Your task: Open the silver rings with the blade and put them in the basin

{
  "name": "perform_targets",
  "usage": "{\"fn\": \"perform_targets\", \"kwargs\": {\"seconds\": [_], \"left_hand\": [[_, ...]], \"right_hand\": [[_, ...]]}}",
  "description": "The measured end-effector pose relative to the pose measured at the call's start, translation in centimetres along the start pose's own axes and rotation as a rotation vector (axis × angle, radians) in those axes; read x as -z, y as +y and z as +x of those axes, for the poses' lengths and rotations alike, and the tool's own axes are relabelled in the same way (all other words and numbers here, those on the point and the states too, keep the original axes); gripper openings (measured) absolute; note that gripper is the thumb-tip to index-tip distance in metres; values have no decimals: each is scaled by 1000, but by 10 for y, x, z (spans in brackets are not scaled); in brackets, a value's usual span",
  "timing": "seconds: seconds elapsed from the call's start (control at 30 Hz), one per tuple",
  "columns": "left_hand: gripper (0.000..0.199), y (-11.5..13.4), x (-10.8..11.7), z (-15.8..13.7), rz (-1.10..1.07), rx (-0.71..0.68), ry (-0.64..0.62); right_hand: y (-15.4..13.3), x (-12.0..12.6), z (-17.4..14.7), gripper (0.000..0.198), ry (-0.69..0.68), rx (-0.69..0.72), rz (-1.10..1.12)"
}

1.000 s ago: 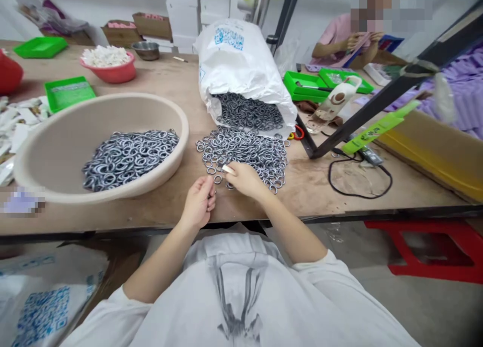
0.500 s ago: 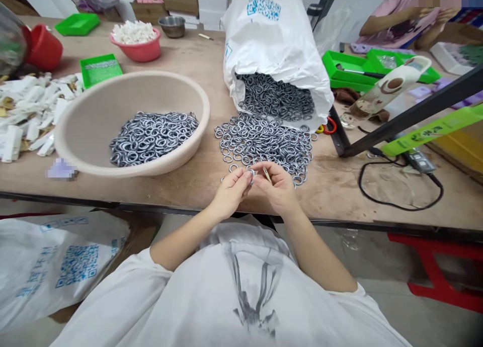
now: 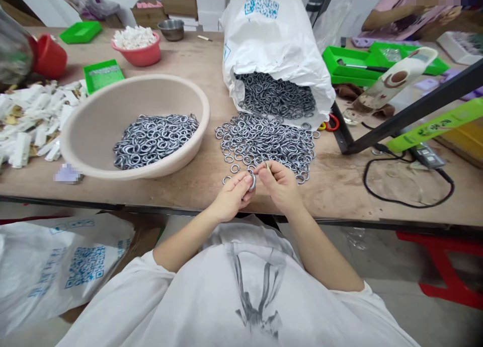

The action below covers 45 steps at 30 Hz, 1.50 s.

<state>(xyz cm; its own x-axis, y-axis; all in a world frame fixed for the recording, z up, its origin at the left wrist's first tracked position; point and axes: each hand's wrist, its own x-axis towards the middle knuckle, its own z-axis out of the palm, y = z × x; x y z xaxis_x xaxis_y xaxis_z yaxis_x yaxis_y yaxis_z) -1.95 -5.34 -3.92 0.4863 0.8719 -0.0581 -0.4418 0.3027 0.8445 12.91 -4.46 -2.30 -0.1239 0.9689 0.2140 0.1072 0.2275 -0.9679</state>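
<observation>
Pinched between the thumb and fingers of my left hand [image 3: 231,197] is a dark grey ring [image 3: 252,181]. My right hand [image 3: 284,188] is closed round a thin, pale tool [image 3: 267,167], mostly hidden by the fingers; its kind cannot be made out. Both hands are close together over the table's front edge. Just beyond them lies a pile of grey rings [image 3: 264,138], spilling from the mouth of a white sack [image 3: 275,40]. More such rings [image 3: 156,141] lie in a large beige basin [image 3: 136,88] to the left.
White plastic parts [image 3: 35,115] are heaped at the far left, near a small green tray [image 3: 102,75]. A pink bowl [image 3: 141,58] of white pieces stands behind the basin. On the right are a black metal post [image 3: 407,110], a black cable [image 3: 366,186] and a co-worker's arm [image 3: 388,16].
My right hand has drawn slightly away from the ring, and its tool has tilted more upright. The ring shows more fully in my left fingers. The view has shifted slightly.
</observation>
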Motion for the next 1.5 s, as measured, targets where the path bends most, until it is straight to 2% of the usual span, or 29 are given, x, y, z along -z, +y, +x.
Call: {"fn": "perform_targets", "kwargs": {"seconds": [0.13,0.27,0.33,0.4,0.47,0.53,0.6,0.67,0.8,0.9,1.0,1.07,1.13,1.2,1.3,1.37,1.43,1.5], "left_hand": [[44,1,3,0,-5,3,28],[44,1,5,1,-36,32,40],[43,3,4,-1,-27,35,21],[44,5,2,-6,29,28,-51],[45,7,0,-11,105,41,-158],[47,9,0,-16,128,57,-190],[46,10,4,-18,99,59,-119],[42,10,12,-20,76,53,-17],[34,14,30,-24,72,32,166],[32,19,41,-28,39,-8,313],[28,23,48,-28,-45,-10,371],[27,24,51,-27,-97,13,381],[31,23,52,-25,-114,21,406],[39,20,50,-21,-89,6,437],[44,16,42,-13,-26,-42,462],[47,13,34,-7,-7,-67,437],[50,10,25,-1,-11,-81,389],[53,8,16,4,-23,-72,336]], "right_hand": [[-6,6,-13,48,-92,213,-391],[-10,6,-19,48,-120,291,-544],[-8,7,-17,49,-156,276,-541],[-2,9,-11,51,-163,217,-517],[7,12,-4,53,-99,126,-476],[16,15,5,53,-23,45,-426],[22,14,15,51,10,-3,-422],[23,9,28,44,-8,-27,-539],[20,-17,59,29,-175,5,-927],[22,-40,80,28,-276,10,-1115],[28,-55,93,27,-320,-23,-1212],[30,-57,98,26,-314,-28,-1239],[29,-51,99,24,-287,-38,-1203],[26,-42,95,24,-272,-60,-1013],[19,-29,77,33,-290,-139,-431],[17,-26,58,38,-253,-181,-94],[17,-28,38,37,-140,-142,53],[20,-31,23,37,-40,-71,77]]}}
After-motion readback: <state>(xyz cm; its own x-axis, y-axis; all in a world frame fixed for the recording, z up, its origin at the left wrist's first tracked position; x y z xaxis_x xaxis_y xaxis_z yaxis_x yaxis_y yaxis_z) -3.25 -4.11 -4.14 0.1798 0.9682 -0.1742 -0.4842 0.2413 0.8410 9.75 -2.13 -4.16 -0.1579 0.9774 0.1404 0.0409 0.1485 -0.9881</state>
